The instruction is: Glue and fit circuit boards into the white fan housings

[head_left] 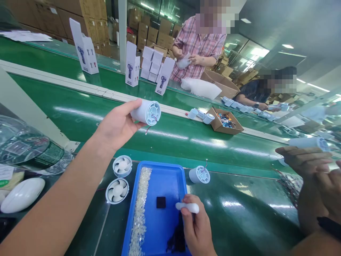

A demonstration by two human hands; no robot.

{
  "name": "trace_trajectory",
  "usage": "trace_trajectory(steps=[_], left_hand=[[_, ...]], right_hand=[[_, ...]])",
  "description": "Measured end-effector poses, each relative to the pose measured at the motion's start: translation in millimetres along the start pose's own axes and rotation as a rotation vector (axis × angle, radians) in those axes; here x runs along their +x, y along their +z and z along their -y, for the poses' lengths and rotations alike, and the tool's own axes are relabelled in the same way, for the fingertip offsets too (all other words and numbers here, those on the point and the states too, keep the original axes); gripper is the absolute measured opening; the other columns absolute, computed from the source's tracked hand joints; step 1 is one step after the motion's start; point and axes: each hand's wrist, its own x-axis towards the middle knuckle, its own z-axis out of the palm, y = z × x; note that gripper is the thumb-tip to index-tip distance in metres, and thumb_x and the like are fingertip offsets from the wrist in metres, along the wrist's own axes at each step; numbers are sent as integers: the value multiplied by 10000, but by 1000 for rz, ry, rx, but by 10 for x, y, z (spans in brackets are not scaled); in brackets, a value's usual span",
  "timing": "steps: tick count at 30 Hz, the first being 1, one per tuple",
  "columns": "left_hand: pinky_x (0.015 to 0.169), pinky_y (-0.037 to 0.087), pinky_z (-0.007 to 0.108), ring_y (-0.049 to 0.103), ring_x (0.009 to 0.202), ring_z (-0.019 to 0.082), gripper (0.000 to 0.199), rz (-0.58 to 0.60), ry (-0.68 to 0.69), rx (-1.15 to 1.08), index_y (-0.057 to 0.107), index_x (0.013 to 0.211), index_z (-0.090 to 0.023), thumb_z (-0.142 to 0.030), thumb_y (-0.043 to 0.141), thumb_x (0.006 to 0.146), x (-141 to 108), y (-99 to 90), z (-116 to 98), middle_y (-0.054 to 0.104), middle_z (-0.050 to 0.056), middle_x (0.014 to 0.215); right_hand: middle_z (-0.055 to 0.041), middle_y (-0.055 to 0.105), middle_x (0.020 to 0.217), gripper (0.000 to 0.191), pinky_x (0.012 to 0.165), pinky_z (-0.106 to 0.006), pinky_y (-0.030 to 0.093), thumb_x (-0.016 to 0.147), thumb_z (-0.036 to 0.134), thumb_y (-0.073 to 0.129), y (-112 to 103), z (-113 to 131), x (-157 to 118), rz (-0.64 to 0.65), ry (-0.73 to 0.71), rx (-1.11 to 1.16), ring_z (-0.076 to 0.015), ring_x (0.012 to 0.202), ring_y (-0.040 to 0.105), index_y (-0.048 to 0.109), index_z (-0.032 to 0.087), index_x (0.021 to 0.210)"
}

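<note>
My left hand (118,122) is closed round a light-blue cylindrical fan housing (146,112), held up over the green conveyor, its spoked end facing right and a thin wire dangling. In my right hand (195,220) is a short white rounded handle (188,207), gripped over the right rim of a blue tray (162,165). Small clear pieces (141,202) line the tray's left side. A black square (161,202) lies mid-tray, with more black pieces (177,240) at lower right. Another fan housing (199,174) stands beyond my right hand. Left of the tray sit two fan units (117,191).
A clear plastic bottle (32,145) lies at left above a white mouse-like object (22,195). Printed boxes (132,65) stand behind the conveyor (80,106), near a carton of parts (226,121). A co-worker's hands (314,163) hold another housing at right. Two people work opposite.
</note>
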Motion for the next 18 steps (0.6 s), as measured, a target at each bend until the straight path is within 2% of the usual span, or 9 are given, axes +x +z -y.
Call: trace_trajectory(steps=[4, 6, 8, 9, 10, 12, 14, 16, 18], left_hand=[[624, 529, 268, 576, 768, 152, 126, -28, -43, -34, 659, 773, -133, -193, 578, 849, -12, 30, 40, 621, 43, 826], [608, 534, 276, 572, 736, 150, 123, -11, -63, -35, 667, 764, -130, -186, 590, 842, -36, 51, 72, 625, 39, 799], [617, 539, 284, 576, 720, 149, 122, 19, -99, -26, 677, 765, -134, -183, 593, 840, -73, 81, 108, 637, 40, 793], [626, 539, 285, 579, 715, 149, 125, 38, -120, -17, 680, 763, -139, -192, 598, 842, -96, 99, 125, 645, 40, 792], [635, 537, 281, 582, 716, 148, 128, 63, -143, 0, 685, 768, -147, -214, 607, 844, -121, 119, 141, 652, 39, 797], [640, 520, 255, 581, 720, 140, 132, 121, -169, 58, 698, 794, -167, -276, 638, 837, -175, 164, 164, 662, 33, 811], [638, 500, 228, 569, 726, 132, 164, 167, -178, 133, 705, 827, -189, -347, 661, 824, -231, 213, 174, 663, 23, 824], [647, 490, 221, 560, 746, 133, 194, 195, -179, 199, 707, 862, -205, -389, 655, 826, -286, 263, 168, 663, 22, 841], [673, 492, 233, 558, 771, 142, 217, 215, -172, 252, 701, 884, -208, -410, 637, 838, -338, 310, 154, 664, 30, 861]], right_hand=[[-16, 602, 892, 166, 741, -173, 511, 986, 337, 397, 32, 58, 94, -54, -28, 84, -110, 837, 610, 510, 228, 1040], [-10, 610, 883, 159, 715, -180, 512, 981, 336, 410, 93, 99, 121, 17, -33, 148, -110, 791, 613, 517, 232, 1038], [0, 615, 820, 163, 622, -182, 499, 970, 351, 433, 159, 158, 153, 131, 16, 223, -111, 694, 605, 542, 230, 980], [1, 614, 794, 179, 591, -192, 490, 964, 372, 446, 183, 197, 179, 126, 49, 267, -114, 661, 597, 553, 229, 952], [-3, 613, 784, 202, 593, -209, 489, 955, 399, 460, 195, 243, 217, 57, 70, 312, -124, 662, 595, 565, 228, 932], [-22, 614, 809, 215, 651, -259, 501, 926, 427, 516, 174, 351, 328, -234, 67, 369, -158, 743, 601, 596, 228, 928], [-39, 608, 862, 168, 688, -294, 506, 908, 380, 568, 97, 466, 478, -507, 48, 385, -178, 813, 600, 622, 226, 946], [-42, 614, 878, 129, 715, -311, 518, 899, 331, 595, -5, 570, 634, -632, 51, 393, -185, 849, 607, 627, 224, 964], [-39, 633, 906, 134, 734, -321, 539, 903, 337, 589, -82, 647, 763, -643, 95, 431, -184, 850, 633, 611, 235, 987]])
